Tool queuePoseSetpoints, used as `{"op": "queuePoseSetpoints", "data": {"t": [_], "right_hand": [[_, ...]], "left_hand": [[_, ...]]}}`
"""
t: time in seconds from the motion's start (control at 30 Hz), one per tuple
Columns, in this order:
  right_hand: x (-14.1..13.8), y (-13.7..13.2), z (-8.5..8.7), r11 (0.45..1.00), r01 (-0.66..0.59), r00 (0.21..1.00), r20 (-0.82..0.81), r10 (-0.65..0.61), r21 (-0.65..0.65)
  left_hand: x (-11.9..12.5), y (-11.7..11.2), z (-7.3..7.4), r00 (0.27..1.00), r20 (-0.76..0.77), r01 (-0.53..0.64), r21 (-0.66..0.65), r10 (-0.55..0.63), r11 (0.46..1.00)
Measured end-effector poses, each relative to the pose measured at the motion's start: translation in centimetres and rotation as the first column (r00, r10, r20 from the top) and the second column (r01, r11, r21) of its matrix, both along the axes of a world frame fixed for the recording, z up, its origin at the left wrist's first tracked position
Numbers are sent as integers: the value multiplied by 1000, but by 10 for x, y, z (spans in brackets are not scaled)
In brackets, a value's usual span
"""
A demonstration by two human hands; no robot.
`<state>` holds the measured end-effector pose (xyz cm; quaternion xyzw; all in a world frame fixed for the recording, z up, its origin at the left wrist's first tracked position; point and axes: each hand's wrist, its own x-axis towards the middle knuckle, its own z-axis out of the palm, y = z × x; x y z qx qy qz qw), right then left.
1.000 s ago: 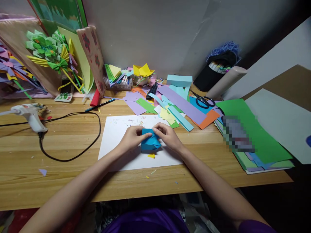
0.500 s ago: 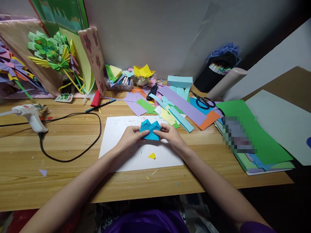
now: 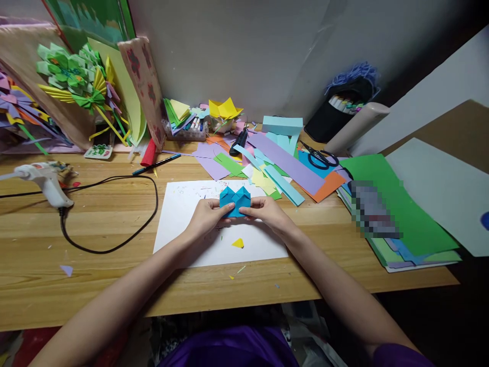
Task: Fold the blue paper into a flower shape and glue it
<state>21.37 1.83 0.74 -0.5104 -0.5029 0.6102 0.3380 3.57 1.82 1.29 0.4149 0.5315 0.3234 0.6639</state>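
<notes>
A folded blue paper [image 3: 235, 198] with two pointed peaks along its top edge is held between my hands, over a white sheet [image 3: 179, 204]. My left hand [image 3: 209, 216] pinches its left side, thumb on the front face and fingers behind. On the right side, my right hand [image 3: 265, 211] grips it the same way, thumb pressed near the lower middle. The fingers behind the paper are partly hidden. A small yellow paper scrap [image 3: 238, 243] lies on the sheet below my hands.
A white glue gun [image 3: 48, 183] with a looping black cord lies at left. Behind the sheet are coloured paper strips [image 3: 286, 160], scissors [image 3: 323, 157] and a pen [image 3: 156, 164]. A green paper stack [image 3: 405, 204] lies right; a black marker holder [image 3: 328, 117] stands behind.
The right side of the blue paper has levelled, so its lower edge now lies straighter. My right thumb has shifted slightly down and left. Both hands keep their hold.
</notes>
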Motion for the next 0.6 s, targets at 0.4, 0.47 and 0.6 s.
{"op": "queuePoseSetpoints", "data": {"t": [0.4,0.47,0.6], "right_hand": [[1,0,-1,1000,12,999,49,-13,10],[1,0,0,1000,8,997,71,-10,28],[4,1,4,994,-96,992,82,92,47]], "left_hand": [[1,0,-1,1000,13,22,17,-22,1000],[1,0,-1,1000,1,20,27,-20,999],[-1,0,1,994,-100,61,117,-49,991]]}}
